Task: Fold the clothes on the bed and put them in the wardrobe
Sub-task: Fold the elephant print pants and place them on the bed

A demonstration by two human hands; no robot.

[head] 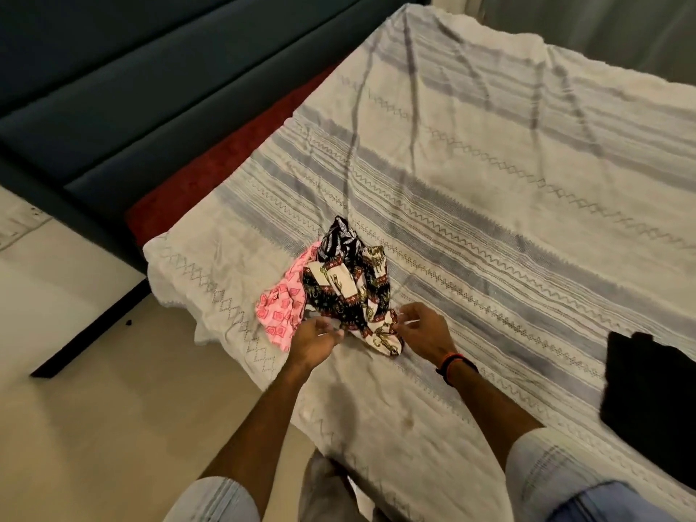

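A crumpled black, cream and red patterned garment [352, 292] lies in a heap near the bed's corner. A pink patterned garment [282, 307] lies partly under its left side. My right hand [420, 331] pinches the near edge of the patterned garment with its fingertips. My left hand [314, 339] reaches in beside it with curled fingers at the same near edge; I cannot make out whether it holds the cloth. A black garment [651, 389] lies flat at the bed's right edge.
The bed [489, 163] wears a cream cover with grey stripes and zigzags. A red sheet [233, 163] shows along the dark blue headboard [150, 81]. Beige floor lies to the left with a white, dark-edged panel [56, 288].
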